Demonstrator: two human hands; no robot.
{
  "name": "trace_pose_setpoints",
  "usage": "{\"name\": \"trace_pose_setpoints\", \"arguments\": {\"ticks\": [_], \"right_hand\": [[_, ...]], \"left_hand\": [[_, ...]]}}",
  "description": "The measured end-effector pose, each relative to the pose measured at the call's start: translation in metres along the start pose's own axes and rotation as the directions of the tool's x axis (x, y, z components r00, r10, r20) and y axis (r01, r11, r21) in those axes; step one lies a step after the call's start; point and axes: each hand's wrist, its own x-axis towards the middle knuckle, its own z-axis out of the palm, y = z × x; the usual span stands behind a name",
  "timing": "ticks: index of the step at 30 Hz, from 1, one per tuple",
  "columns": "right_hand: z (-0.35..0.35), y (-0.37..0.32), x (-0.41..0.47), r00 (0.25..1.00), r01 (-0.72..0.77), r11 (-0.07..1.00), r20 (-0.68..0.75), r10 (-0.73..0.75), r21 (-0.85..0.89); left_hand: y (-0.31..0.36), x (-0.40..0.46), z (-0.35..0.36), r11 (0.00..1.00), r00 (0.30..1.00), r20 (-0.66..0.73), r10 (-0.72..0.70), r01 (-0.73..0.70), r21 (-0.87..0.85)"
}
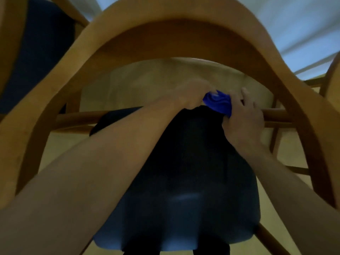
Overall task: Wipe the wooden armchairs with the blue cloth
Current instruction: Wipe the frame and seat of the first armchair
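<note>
Under curved wooden armchair (176,32) back, over dark seat (184,172), both hands, left (193,94) & right (242,115), grip blue cloth (218,103).

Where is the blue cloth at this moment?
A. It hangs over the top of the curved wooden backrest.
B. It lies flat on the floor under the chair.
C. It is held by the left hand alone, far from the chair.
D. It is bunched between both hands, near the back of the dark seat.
D: the blue cloth is crumpled between the left hand and the right hand, just above the rear of the dark seat.

Left hand (193,94) fingers hidden behind blue cloth (218,103).
</note>
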Motion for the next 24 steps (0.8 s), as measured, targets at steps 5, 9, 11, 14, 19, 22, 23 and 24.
{"name": "trace_pose_setpoints", "arguments": {"ticks": [5,9,11,14,19,22,23,24], "right_hand": [[0.023,-0.041,-0.013,0.99,-0.141,0.99,-0.027,0.141,-0.002],[0.024,-0.111,-0.008,0.999,0.037,0.996,0.003,-0.038,0.085],[0.029,-0.158,-0.014,0.988,0.14,0.983,0.045,-0.146,0.115],[0.04,-0.211,-0.022,0.962,0.245,0.958,0.086,-0.259,0.148],[0.039,-0.205,-0.019,0.872,0.444,0.883,0.152,-0.464,0.15],[0.03,-0.181,-0.014,0.755,0.593,0.79,0.234,-0.613,0.155],[0.028,-0.171,-0.015,0.721,0.631,0.76,0.243,-0.649,0.157],[0.027,-0.159,-0.016,0.698,0.657,0.738,0.243,-0.673,0.155]], "left_hand": [[-0.017,-0.033,0.021,0.999,0.993,-0.115,0.013,-0.016,-0.027],[-0.066,-0.088,0.002,0.977,0.978,-0.105,-0.179,0.189,0.098],[-0.091,-0.128,-0.002,0.913,0.924,-0.081,-0.375,0.383,0.143],[-0.102,-0.178,-0.002,0.824,0.84,-0.12,-0.529,0.542,0.163],[-0.075,-0.196,0.006,0.737,0.773,-0.189,-0.605,0.634,0.236],[-0.051,-0.203,0.014,0.707,0.741,-0.165,-0.65,0.67,0.227],[-0.041,-0.208,0.02,0.71,0.736,-0.16,-0.657,0.676,0.197],[-0.03,-0.212,0.027,0.719,0.736,-0.161,-0.657,0.676,0.159]]}}
